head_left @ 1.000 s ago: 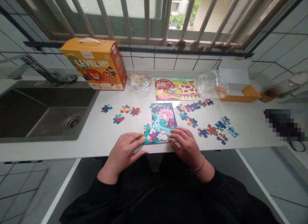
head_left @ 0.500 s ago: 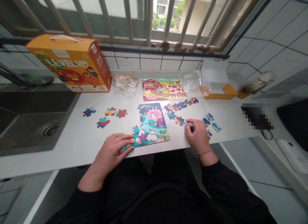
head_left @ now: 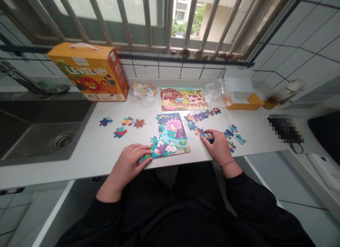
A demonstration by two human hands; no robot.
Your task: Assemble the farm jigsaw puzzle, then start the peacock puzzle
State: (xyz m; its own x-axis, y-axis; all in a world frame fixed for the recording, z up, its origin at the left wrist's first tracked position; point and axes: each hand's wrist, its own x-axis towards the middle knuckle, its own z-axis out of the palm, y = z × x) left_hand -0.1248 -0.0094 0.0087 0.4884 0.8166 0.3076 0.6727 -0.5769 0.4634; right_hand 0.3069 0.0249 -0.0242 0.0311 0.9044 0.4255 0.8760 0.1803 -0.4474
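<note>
A partly joined jigsaw with rabbits and a peacock lies near the front edge of the white counter. My left hand rests flat on its lower left corner, fingers stretched out. My right hand lies to the right of the jigsaw, its fingers curled over loose pieces on the counter. More loose pieces lie just right of that hand, and a row of joined blue pieces lies beyond it.
A finished farm puzzle, a bag of pieces, an empty plastic bag and an orange box stand at the back. Three loose pieces lie left of the jigsaw. A sink is at the left.
My right hand left the jigsaw's lower right corner and moved right onto the loose pieces, then slid slightly left with them. My left hand stayed on the jigsaw.
</note>
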